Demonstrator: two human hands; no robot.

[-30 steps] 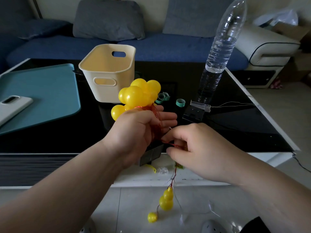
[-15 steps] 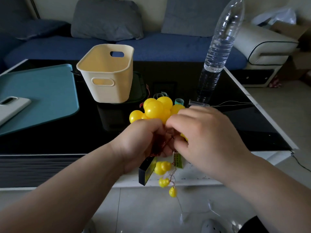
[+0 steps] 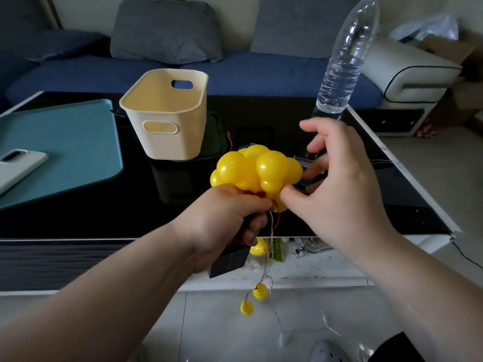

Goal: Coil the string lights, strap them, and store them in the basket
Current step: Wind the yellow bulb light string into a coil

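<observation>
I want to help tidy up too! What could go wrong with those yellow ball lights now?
Only the left hand grips the string lights, with no strap visible, so the coil might spring loose. A few hanging bulbs dangle below that hand and could snag or tangle. The tall water bottle stands just behind the right hand and might get knocked over.

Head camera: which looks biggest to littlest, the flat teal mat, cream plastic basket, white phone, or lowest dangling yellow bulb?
1. flat teal mat
2. cream plastic basket
3. white phone (cut off at the edge)
4. lowest dangling yellow bulb
</observation>
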